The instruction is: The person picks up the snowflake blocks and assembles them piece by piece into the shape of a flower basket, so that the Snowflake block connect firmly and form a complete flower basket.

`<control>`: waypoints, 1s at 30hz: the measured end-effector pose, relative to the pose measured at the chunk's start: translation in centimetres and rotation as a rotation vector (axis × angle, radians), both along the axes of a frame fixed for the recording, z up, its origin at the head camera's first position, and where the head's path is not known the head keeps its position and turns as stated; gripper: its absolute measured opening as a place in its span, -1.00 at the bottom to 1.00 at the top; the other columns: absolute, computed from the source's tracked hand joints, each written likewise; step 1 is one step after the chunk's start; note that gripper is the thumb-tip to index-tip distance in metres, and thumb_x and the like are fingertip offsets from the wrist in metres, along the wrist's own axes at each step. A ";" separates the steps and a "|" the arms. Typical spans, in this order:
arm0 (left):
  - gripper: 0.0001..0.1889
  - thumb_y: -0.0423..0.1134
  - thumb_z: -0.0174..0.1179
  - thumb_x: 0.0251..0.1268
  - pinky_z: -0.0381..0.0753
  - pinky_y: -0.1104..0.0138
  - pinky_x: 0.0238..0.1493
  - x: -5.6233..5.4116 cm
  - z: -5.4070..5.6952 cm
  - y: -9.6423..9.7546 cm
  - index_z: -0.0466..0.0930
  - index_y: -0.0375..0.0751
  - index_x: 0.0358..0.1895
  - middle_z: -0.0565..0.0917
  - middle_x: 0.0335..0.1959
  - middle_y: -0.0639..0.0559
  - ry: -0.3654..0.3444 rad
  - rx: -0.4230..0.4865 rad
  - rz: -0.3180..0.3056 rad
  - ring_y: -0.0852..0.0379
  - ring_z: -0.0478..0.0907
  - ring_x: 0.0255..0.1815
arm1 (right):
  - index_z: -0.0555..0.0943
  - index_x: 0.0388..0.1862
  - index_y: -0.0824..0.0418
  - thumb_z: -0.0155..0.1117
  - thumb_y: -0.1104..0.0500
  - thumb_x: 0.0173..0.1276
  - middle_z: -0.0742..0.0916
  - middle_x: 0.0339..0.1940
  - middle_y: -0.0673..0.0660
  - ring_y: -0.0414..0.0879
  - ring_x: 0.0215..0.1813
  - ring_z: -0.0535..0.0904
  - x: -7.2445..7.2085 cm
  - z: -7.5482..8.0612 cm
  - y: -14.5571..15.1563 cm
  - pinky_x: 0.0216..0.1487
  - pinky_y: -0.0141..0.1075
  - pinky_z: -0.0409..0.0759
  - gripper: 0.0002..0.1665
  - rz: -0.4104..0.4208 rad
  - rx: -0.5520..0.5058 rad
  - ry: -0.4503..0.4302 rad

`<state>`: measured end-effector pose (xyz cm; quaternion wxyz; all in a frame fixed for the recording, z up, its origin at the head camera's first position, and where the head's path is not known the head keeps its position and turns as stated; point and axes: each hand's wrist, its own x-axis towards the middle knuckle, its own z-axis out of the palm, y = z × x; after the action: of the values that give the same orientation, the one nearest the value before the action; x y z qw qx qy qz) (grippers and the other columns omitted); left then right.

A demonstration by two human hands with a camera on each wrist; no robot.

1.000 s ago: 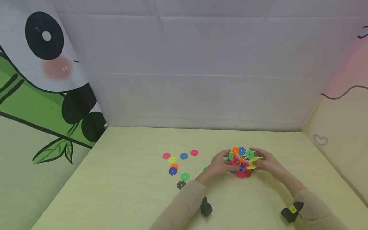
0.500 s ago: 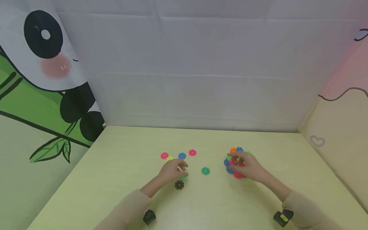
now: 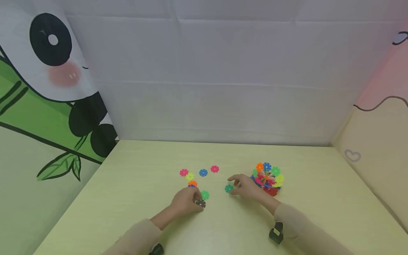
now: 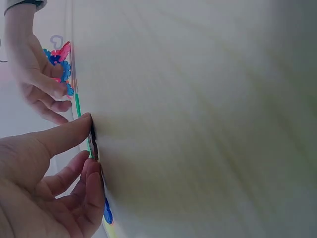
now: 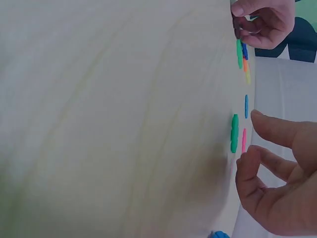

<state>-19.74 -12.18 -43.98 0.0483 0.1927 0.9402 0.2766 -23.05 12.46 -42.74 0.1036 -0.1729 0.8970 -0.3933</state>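
My left hand (image 3: 186, 202) pinches the black notched interlocking disc (image 3: 200, 203) on the table; in the left wrist view its thumb and fingers lie at opposite edges of that black disc (image 4: 93, 140). The right hand (image 3: 247, 187) reaches over the teal-green notched disc (image 3: 228, 188), thumb and forefinger parted on either side of it. From the right wrist, the green disc (image 5: 234, 133) shows flat on the table, just beyond the spread fingertips. Right of that hand stands a cluster of joined multicoloured discs (image 3: 267, 179), touched by neither hand.
Loose discs lie beyond the left hand: a light green one (image 3: 205, 195), an orange one (image 3: 192, 183), a yellow one (image 3: 190, 176), a blue one (image 3: 203, 172) and pink ones (image 3: 215, 169). A white cloth wall (image 3: 223, 106) closes the table's far edge.
Both hands have left the disc cluster. The left moved left and down to the black disc and now pinches it; the right moved left to the teal-green disc.
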 end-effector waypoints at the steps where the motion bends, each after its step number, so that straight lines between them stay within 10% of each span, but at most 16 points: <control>1: -0.70 -0.23 0.44 -0.23 0.46 0.37 -0.41 0.0 -0.1 0.0 0.56 -0.19 -0.37 0.59 -0.46 0.11 -0.005 0.005 -0.002 0.22 0.45 -0.46 | 0.54 -0.01 0.33 0.38 0.31 0.04 0.58 -0.24 0.21 -0.03 -0.24 0.49 -0.2 -0.2 -0.2 -0.39 -0.31 0.53 -0.53 -0.026 0.005 -0.016; 9: -0.76 -0.31 0.44 -0.22 0.46 0.41 -0.41 -0.4 -0.6 -0.5 0.56 -0.19 -0.44 0.56 -0.49 0.13 -0.025 0.132 -0.038 0.21 0.45 -0.43 | 0.55 -0.29 0.22 0.42 0.30 -0.02 0.54 -0.41 0.09 -0.09 -0.34 0.41 -0.9 -1.1 -1.0 -0.39 -0.33 0.46 -0.71 -0.085 0.065 -0.037; 16: -0.92 -0.36 0.28 0.04 0.53 0.42 -0.47 -1.4 -0.6 -0.4 0.58 -0.24 -0.39 0.60 -0.46 0.08 -0.118 0.324 -0.037 0.18 0.50 -0.43 | 0.47 -0.33 0.20 0.36 0.39 0.02 0.55 -0.48 0.04 -0.14 -0.46 0.41 -1.0 -0.8 -0.6 -0.44 -0.36 0.44 -0.72 0.079 0.061 0.072; 24: -0.77 -0.28 0.14 0.23 0.64 0.28 -0.30 -0.8 2.3 1.1 0.49 -0.41 -0.17 0.68 -0.30 -0.14 -0.406 0.714 0.036 0.08 0.62 -0.34 | 0.54 -0.19 0.27 0.19 0.40 0.20 0.66 -0.33 0.12 -0.08 -0.33 0.59 1.7 3.2 -1.7 -0.34 -0.35 0.61 -0.81 0.188 -0.273 0.210; 30: -0.74 -0.29 0.13 0.23 0.64 0.26 -0.29 0.2 4.1 1.8 0.47 -0.48 -0.15 0.68 -0.30 -0.21 -0.423 0.806 0.020 -0.03 0.64 -0.33 | 0.58 -0.22 0.26 0.21 0.41 0.18 0.69 -0.32 0.13 -0.19 -0.37 0.58 2.5 4.1 -2.4 -0.36 -0.30 0.62 -0.82 0.214 -0.360 0.332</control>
<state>-19.59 -10.38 -39.92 0.1578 0.1260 0.7287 0.6544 -20.56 10.06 -38.64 -0.0361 -0.3446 0.7940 -0.4996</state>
